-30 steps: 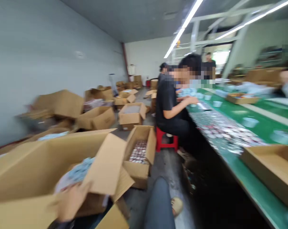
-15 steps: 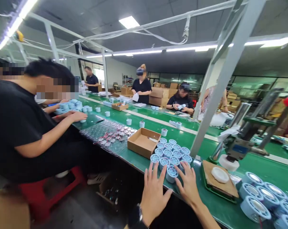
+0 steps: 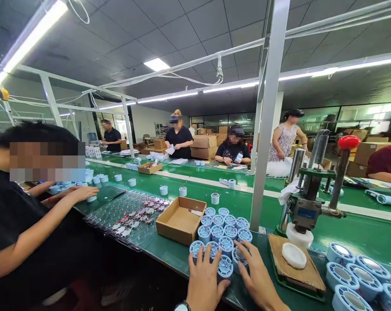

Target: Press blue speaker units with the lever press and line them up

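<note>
At the near edge of the green tabletop [image 3: 169, 252], the left hand [image 3: 203, 280] lies open, fingers spread, its fingertips touching the nearest blue round parts [image 3: 223, 233], which stand packed together in rows. The right hand [image 3: 258, 276] is also open and spread, its fingers resting on the parts at the right end of the front row; neither hand grips anything. A watch [image 3: 182, 306] shows at the left wrist.

Just right of the hands a board [image 3: 295, 270] carries a white disc [image 3: 294, 255], and behind it stands a small hand press [image 3: 307, 203] with a red knob [image 3: 349, 141]. More blue parts [image 3: 357, 272] crowd the lower right corner. Just left of the cluster sits an open cardboard box [image 3: 181, 220], and beyond that clear plastic trays [image 3: 127, 214] hold small pieces.

At far left a person in a black shirt [image 3: 7, 224] sits with forearms out over the tabletop. A white upright post [image 3: 266, 116] rises behind the cluster. Across the line, several other people [image 3: 179, 138] work among cardboard cartons [image 3: 203, 147], under long ceiling lights [image 3: 30, 36].
</note>
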`<state>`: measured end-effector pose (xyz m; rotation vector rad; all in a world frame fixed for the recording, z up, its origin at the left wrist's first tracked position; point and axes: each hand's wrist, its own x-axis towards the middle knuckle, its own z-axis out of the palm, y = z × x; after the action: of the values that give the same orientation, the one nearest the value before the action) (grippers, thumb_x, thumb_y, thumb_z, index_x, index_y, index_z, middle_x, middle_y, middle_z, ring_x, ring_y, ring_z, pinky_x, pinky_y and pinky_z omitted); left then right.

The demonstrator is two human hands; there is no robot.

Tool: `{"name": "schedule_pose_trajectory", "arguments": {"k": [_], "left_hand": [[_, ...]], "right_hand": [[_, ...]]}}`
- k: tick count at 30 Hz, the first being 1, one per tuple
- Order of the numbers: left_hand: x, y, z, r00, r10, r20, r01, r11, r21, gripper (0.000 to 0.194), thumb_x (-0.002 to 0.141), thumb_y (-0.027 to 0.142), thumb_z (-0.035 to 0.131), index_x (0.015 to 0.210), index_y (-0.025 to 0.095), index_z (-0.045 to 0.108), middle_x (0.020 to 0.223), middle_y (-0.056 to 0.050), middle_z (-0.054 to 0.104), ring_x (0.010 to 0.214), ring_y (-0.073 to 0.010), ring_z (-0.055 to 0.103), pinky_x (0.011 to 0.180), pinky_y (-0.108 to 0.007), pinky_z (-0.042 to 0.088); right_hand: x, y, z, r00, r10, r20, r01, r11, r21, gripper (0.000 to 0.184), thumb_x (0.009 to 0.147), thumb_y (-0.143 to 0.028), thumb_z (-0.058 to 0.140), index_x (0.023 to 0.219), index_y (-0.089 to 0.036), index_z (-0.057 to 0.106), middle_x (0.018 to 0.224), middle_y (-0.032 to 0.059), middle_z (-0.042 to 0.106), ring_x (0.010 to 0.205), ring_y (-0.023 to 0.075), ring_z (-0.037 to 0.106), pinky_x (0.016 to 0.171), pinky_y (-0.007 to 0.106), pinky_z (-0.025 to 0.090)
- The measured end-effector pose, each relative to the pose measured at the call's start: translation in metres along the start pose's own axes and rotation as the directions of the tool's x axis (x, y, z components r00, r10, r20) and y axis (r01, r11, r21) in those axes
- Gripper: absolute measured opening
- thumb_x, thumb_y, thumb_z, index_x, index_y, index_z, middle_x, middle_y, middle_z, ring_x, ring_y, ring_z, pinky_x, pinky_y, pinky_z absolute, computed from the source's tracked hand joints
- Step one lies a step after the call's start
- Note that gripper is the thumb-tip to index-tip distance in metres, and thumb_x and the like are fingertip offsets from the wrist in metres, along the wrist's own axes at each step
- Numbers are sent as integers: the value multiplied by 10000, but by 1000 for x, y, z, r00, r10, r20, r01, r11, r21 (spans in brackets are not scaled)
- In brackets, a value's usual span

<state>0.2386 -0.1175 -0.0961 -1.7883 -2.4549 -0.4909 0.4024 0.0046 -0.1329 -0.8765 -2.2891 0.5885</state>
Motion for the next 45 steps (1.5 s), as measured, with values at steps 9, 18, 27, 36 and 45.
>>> {"name": "schedule_pose_trajectory", "arguments": {"k": [9,18,27,36,45], "left_hand": [[25,2,-8,979,32,203,-42,998,44,795,792,564,584,1486,528,198,1588,81,18,1482,-290,-49,1117,-600,-148],[32,12,-13,947,-46,317,21,996,83,758,804,493,486,1515,438,231,1581,64,-24,1479,-301,-48,1152,-589,-35],[32,-12,-39,935,-51,351,14,994,108,843,767,403,536,1542,366,209,1597,61,18,1492,-250,-10,1196,-518,16],[27,-23,-35,905,58,421,-73,997,20,678,800,355,549,1465,303,430,1541,-41,295,1423,-278,260,1176,-474,231],[61,-32,-27,742,508,437,-566,825,3,1029,763,536,713,1570,265,134,1593,-82,37,1470,-284,166,1172,-448,267]], "right_hand": [[1,3,-16,979,94,181,-70,988,-134,498,918,-293,384,1387,-229,541,1496,89,332,1387,224,341,1174,414,282],[-13,52,-22,942,-197,-272,43,873,-485,452,773,-168,429,1120,-228,712,1358,83,524,1269,318,483,1023,564,413],[31,-50,-13,868,-3,497,93,983,-156,789,868,-634,459,1548,-282,271,1600,77,-41,1468,324,-112,1186,555,3],[11,-18,8,913,-173,369,179,984,18,600,717,-236,500,1310,-223,591,1559,87,239,1489,284,71,1178,496,204],[22,-9,-29,898,-194,394,82,955,284,896,643,-204,530,1518,-222,335,1579,99,177,1468,232,201,1188,418,197]]}}
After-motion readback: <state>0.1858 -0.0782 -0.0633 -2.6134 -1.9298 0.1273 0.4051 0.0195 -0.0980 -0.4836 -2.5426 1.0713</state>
